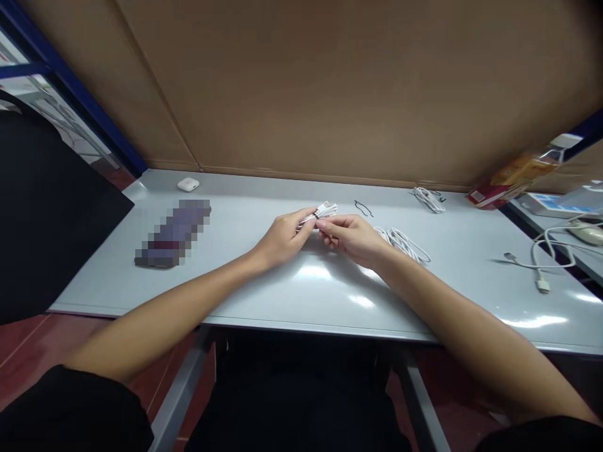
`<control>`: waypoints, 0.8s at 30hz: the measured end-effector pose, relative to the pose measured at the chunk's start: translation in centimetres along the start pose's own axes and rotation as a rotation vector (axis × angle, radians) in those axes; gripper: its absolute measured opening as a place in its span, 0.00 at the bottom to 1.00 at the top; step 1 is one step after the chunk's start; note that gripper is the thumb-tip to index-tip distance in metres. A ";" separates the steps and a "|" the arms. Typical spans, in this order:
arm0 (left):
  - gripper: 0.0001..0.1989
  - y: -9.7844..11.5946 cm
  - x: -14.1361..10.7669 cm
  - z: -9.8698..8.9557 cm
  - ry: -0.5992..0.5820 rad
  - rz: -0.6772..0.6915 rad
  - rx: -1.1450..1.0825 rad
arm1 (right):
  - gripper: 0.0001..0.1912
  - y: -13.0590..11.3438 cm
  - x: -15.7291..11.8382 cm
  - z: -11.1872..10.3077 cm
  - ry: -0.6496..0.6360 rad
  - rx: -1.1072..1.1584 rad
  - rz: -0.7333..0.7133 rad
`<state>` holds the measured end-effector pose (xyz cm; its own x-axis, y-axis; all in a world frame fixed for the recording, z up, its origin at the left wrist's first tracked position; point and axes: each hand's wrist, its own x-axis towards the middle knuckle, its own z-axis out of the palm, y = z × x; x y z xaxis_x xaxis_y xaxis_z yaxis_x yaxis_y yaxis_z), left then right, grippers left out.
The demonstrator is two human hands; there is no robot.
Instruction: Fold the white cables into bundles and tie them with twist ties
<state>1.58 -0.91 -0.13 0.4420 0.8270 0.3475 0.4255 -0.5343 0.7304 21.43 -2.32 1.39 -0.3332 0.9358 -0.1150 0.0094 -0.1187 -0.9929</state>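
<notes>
A bundled white cable point(326, 209) with a light connector at its upper end is held above the middle of the grey table. My left hand point(285, 237) grips the bundle from the left, thumb and fingers closed round it. Around the bundle runs a thin black tie point(316, 215). My right hand point(351, 236) pinches at the tie from the right, its fingertips touching the bundle; the part between them is mostly hidden. Just right of my right hand lies a coiled white cable point(404, 243). Two thin black ties point(363, 208) rest behind it.
Another coiled cable point(428, 199) lies at the back, near a bottle point(516, 177). A loose white cable point(541, 263) spreads at the right. On the left are a white case point(188, 184) and a blurred dark object point(174, 233). Cardboard point(301, 94) stands behind the table point(264, 300).
</notes>
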 end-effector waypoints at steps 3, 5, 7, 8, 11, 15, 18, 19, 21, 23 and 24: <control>0.24 0.2 -0.1 -0.5 -0.028 -0.017 -0.052 | 0.18 -0.4 -0.4 -0.4 -0.021 -0.178 -0.058; 0.26 0.3 -0.1 -1.0 -0.079 0.027 -0.117 | 0.19 -0.9 -0.8 -0.6 -0.043 -0.287 -0.071; 0.23 0.5 0.0 -1.5 -0.097 0.119 -0.141 | 0.19 -1.4 -1.2 -0.6 -0.063 -0.363 -0.079; 0.20 0.6 0.1 -1.7 -0.088 0.170 -0.125 | 0.20 -1.5 -1.4 -0.5 -0.072 -0.398 -0.085; 0.13 0.6 0.2 -2.3 -0.054 0.245 -0.046 | 0.20 -1.4 -1.7 0.1 -0.078 -0.554 -0.135; 0.18 0.4 0.3 -2.4 -0.107 0.132 -0.198 | 0.16 -1.0 -1.9 0.8 -0.064 -0.800 -0.340; 0.16 0.2 0.4 -1.9 -0.151 -0.027 -0.323 | 0.14 -1.0 -1.9 0.5 -0.104 -0.912 -0.541; 0.13 0.2 0.5 -1.8 -0.175 -0.085 -0.340 | 0.14 -1.0 -1.9 0.4 -0.122 -0.938 -0.586; 0.13 0.2 0.6 -1.6 -0.252 -0.188 -0.340 | 0.15 -1.1 -1.8 0.1 -0.151 -0.988 -0.641; 0.18 0.1 0.7 -1.5 -0.318 -0.245 -0.319 | 0.16 -1.2 -1.8 -0.1 -0.141 -1.036 -0.682; 0.21 0.0 0.8 -1.6 -0.333 -0.259 -0.311 | 0.16 -1.2 -1.8 -0.2 -0.124 -1.056 -0.705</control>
<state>0.69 0.00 1.09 0.6021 0.7976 -0.0363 0.3216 -0.2006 0.9254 22.23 -3.83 2.81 -0.6566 0.6442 0.3924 0.5181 0.7632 -0.3860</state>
